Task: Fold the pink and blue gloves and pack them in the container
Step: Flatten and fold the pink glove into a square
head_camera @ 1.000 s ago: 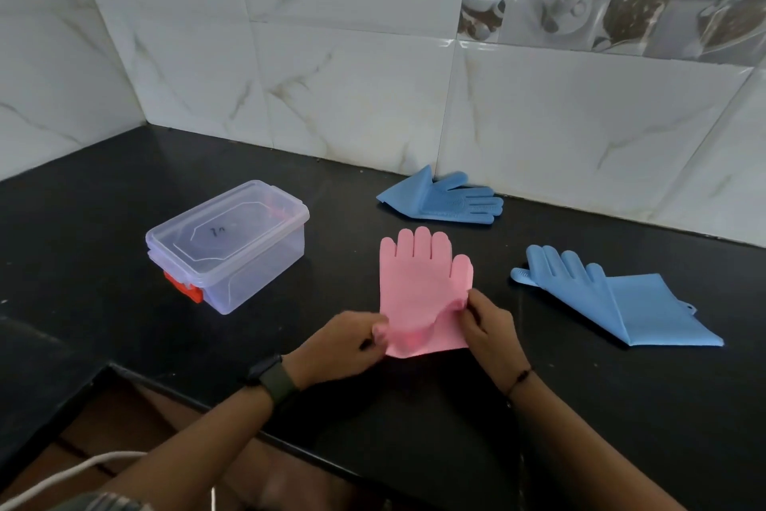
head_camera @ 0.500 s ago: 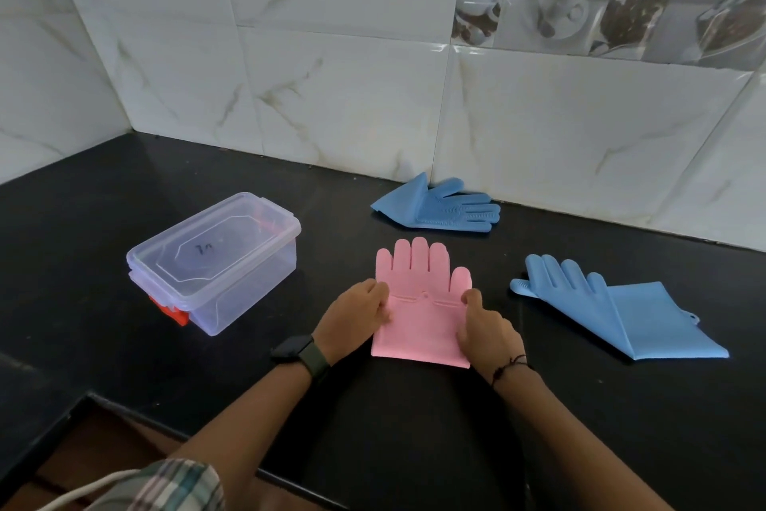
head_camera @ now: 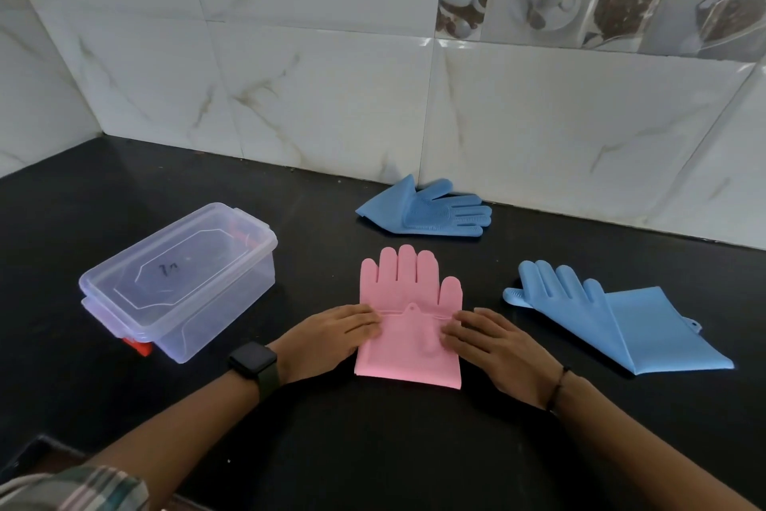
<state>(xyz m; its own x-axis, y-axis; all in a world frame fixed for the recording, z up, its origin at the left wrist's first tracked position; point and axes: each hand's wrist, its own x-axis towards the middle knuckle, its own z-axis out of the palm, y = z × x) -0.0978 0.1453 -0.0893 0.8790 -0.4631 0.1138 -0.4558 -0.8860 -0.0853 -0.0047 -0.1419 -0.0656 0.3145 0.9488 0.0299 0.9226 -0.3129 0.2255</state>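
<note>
A pink glove [head_camera: 408,291] lies flat on the black counter in front of me, fingers pointing away, its cuff folded up over the palm. My left hand [head_camera: 327,338] rests palm down on the glove's left edge. My right hand [head_camera: 497,349] presses flat on its right edge, fingertips at the folded cuff's rim. One blue glove [head_camera: 427,210] lies near the wall, and a second blue glove [head_camera: 613,315] lies unfolded to the right. The clear plastic container [head_camera: 178,278] stands at the left with its lid on.
The black counter [head_camera: 373,448] meets white marble-look wall tiles [head_camera: 331,96] at the back and left. The counter's front edge runs across the lower left. A dark watch [head_camera: 253,361] is on my left wrist.
The cuff of the pink glove was lifted and folded up over the palm. Both hands moved forward with it and now lie flat on the fold.
</note>
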